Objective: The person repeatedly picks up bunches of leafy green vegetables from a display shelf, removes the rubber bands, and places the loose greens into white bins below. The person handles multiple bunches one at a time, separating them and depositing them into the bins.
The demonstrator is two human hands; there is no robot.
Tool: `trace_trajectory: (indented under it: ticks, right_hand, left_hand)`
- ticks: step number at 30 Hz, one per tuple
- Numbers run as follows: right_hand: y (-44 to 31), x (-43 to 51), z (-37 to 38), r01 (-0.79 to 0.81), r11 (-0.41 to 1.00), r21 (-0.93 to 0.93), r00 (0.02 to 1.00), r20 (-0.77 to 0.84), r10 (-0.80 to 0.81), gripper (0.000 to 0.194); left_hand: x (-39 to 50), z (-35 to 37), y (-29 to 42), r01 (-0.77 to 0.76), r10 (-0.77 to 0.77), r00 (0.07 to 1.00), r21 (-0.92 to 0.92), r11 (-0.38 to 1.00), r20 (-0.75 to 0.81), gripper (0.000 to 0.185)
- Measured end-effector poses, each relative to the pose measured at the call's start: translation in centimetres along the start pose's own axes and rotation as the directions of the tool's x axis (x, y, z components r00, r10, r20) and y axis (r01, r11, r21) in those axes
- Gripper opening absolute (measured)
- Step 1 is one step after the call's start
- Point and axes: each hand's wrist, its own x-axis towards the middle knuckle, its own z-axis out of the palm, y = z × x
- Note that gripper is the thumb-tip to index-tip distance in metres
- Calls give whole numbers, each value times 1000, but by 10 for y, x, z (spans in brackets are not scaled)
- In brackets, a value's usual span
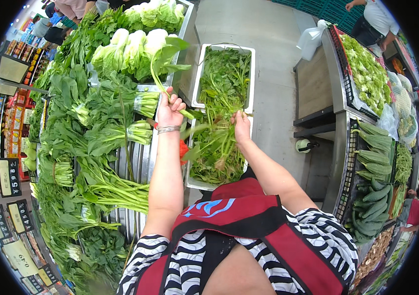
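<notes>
My left hand (171, 110) grips a single leafy green stalk (156, 72) upright, its broad leaves bent over at the top. Fingers pinched together, my right hand (242, 127) holds thin leafy stems (226, 142), partly blurred, over the nearer white foam box (251, 127). Loose greens and rooty, brownish bits (216, 169) fill that box. Just beyond it stands a second foam box (252, 79), heaped with long-leaved greens (224, 73). Close to my left forearm, a red-orange item (183, 151) is mostly hidden.
On my left, a metal display stand (141, 158) carries bundled greens (139, 132) and napa cabbages (135, 48). Price signs (10, 177) line its far side. The right stand (336, 77) holds lettuce (364, 70), ridged gourds (375, 153) and cucumbers (373, 206). Another person (379, 22) is at the upper right.
</notes>
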Motion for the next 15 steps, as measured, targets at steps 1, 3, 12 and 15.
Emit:
trace_trajectory:
  ticks: [1,3,12,15]
  right_hand:
    - [10,5,-7,38,989,-140,998,49,-31,30]
    - [38,10,-11,-114,988,-103,982,143,128,31]
    - [-12,11,77,7,972,-234,782,607,140,51]
    - [-46,1,113,212,911,-354,693,712,116,39]
  left_hand:
    - [-2,-2,8,32,-32,998,4,999,48,29]
    - [-8,-6,16,122,-115,981,-40,992,156,28]
    - [-51,-18,3,245,-241,962,-17,969,127,27]
    - [-60,-21,-13,168,-204,978,404,899,49,29]
